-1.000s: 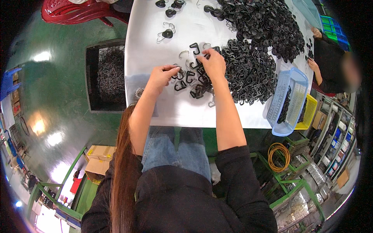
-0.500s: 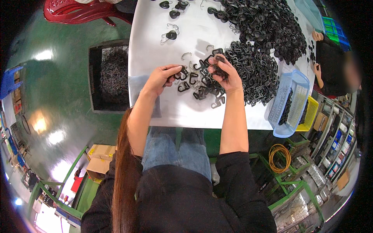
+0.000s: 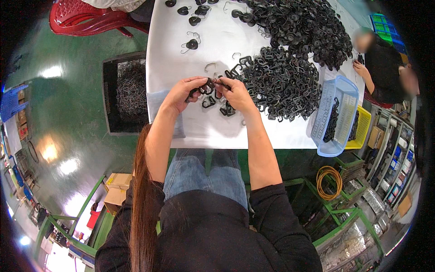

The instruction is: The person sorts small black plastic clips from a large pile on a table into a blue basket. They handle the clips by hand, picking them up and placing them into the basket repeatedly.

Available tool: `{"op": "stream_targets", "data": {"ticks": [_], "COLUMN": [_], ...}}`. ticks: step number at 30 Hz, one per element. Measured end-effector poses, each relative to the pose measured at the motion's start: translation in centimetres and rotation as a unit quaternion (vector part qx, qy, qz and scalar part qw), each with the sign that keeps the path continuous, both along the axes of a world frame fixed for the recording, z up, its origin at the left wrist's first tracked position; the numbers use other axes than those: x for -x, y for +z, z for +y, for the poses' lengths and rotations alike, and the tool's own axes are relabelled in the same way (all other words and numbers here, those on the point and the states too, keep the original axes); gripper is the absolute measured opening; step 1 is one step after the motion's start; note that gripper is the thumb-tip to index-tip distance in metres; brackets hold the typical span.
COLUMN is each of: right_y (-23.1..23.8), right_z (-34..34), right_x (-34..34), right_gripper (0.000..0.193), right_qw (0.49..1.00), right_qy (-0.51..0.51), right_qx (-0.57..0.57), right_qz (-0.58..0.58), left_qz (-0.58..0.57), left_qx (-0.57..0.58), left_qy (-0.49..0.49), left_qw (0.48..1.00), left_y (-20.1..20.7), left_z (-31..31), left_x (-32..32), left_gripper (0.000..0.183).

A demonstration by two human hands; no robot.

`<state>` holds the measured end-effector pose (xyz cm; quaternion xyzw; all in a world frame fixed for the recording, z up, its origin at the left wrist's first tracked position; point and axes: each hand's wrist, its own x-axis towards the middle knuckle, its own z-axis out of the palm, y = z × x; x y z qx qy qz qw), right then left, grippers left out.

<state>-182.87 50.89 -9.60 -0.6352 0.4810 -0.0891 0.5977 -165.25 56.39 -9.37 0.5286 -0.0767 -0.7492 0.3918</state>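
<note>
Over the near part of the white table [image 3: 170, 59], my two hands meet at the fingertips. My left hand [image 3: 181, 94] is closed around small black plastic hooks [image 3: 194, 94], some showing below its fingers. Right beside it, my right hand [image 3: 239, 96] pinches a small dark piece against those in the left; its exact shape is hidden by the fingers. Loose black hooks lie just under both hands. A large heap of similar black hooks [image 3: 287, 84] spreads to the right of my right hand. A thin bent wire hook [image 3: 210, 67] rests just beyond my fingers.
Round black pieces with wire hooks [image 3: 299, 27] form a far heap; several lie loose at far left. A blue basket [image 3: 322, 122] and yellow basket [image 3: 365, 123] stand right. A black crate [image 3: 108, 97] of wire pieces sits left of the table. Another person [image 3: 385, 68] works across, right.
My right hand has come left from the hook heap to meet my left hand, its fingers now pinched. My left hand has stayed nearly in place.
</note>
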Motion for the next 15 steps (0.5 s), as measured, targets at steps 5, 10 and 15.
{"op": "stream_targets", "data": {"ticks": [5, 10, 15], "right_y": [-0.6, -1.1, -1.0], "right_z": [1.0, 1.3, 1.0], "right_x": [0.4, 2.7, 7.7], "right_gripper": [0.017, 0.018, 0.023], "right_qw": [0.996, 0.989, 0.988], "right_qy": [-0.081, -0.137, -0.152], "right_qx": [-0.006, -0.004, 0.026], "right_qz": [-0.041, -0.055, 0.014], "left_qz": [0.005, -0.023, -0.069], "left_qx": [0.011, -0.014, -0.027], "left_qy": [0.015, 0.066, 0.12], "left_qw": [1.0, 0.997, 0.99], "left_y": [-0.5, -1.5, -1.2], "left_z": [0.3, 0.7, 0.8], "left_x": [0.8, 2.8, 7.6], "left_gripper": [0.022, 0.023, 0.02]}}
